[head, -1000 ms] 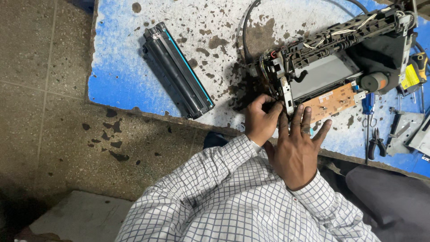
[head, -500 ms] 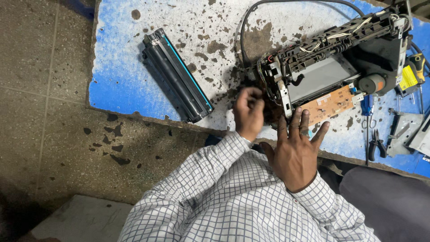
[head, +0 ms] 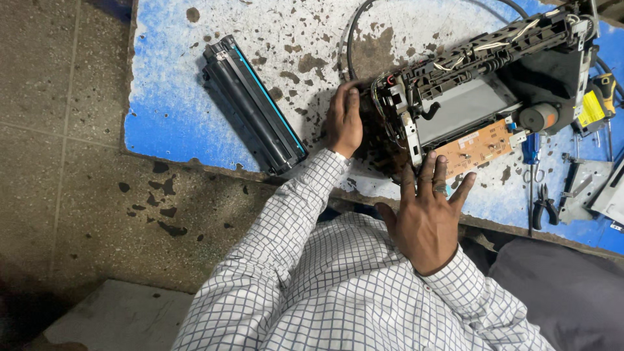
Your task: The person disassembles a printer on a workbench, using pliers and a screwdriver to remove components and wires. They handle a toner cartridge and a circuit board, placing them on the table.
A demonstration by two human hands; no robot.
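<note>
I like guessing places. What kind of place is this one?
Probably a small printer repair workbench: an opened printer with its circuit board showing, a toner cartridge lying apart, and pliers on the worn blue table.

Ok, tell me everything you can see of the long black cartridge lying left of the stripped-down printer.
The toner cartridge is a long, narrow black plastic bar with a teal strip along one edge. It lies flat and diagonal on the worn blue-and-white table, its near end close to the table's front edge. It looks whole, though dusty. Nothing touches it; the left hand rests just to its right, by the printer frame.
</note>
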